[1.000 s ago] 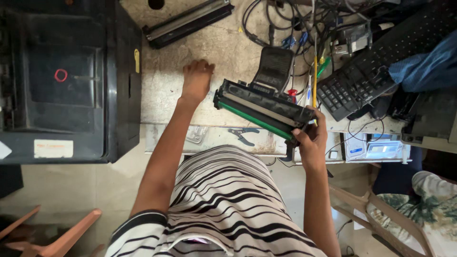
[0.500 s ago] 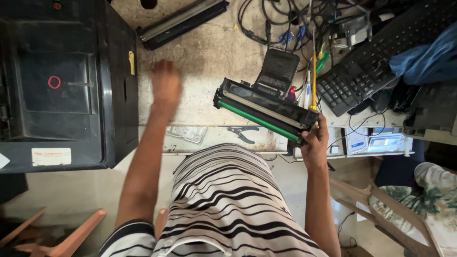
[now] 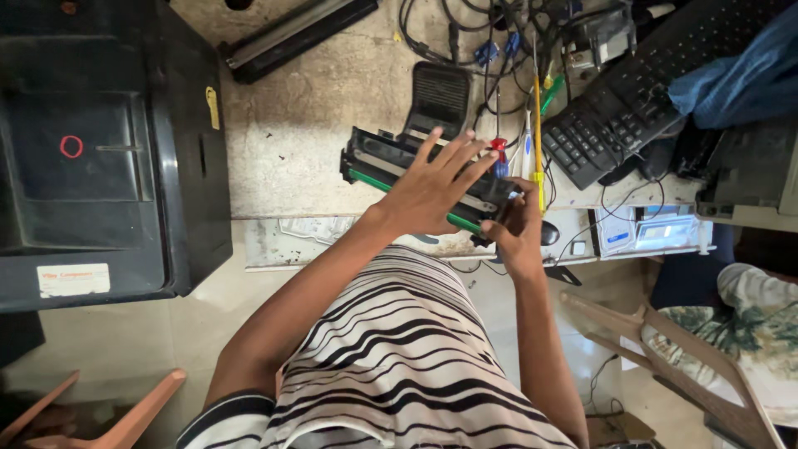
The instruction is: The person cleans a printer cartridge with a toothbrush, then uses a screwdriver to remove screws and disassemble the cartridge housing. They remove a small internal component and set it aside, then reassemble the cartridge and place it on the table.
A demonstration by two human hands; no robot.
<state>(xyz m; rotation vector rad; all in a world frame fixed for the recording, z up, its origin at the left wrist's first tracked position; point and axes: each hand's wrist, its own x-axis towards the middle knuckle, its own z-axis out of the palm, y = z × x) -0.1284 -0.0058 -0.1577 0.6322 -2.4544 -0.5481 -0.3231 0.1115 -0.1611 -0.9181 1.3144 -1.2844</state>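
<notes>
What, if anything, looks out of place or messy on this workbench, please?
The cables at the back lie in a tangle beside the keyboard, which sits askew. A long black roller part lies loose and slanted. The toner cartridge sits diagonally under the left hand, with the right hand at its end.

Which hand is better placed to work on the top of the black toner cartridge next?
Probably the left. The left hand lies flat with fingers spread on top of the black toner cartridge with the green strip, free to move. The right hand grips the cartridge's right end, steadying it at the worn tabletop's edge.
</notes>
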